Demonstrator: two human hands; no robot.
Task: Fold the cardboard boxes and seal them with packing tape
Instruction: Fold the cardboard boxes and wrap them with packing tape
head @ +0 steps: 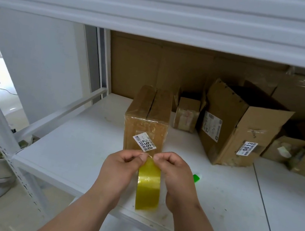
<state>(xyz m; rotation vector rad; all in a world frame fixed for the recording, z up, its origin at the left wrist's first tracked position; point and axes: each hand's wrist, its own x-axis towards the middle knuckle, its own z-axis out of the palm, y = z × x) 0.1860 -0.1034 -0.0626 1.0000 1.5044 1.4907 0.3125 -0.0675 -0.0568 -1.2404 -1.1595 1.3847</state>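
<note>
Both hands hold the yellowish translucent roll of packing tape edge-on: the left hand and right hand have fingers curled, fingertips pinching its top edge (probably the loose end). Just beyond the fingertips stands the brown cardboard box with a white "2960" label. The thin end could tear or re-stick if peeled unevenly.
</note>
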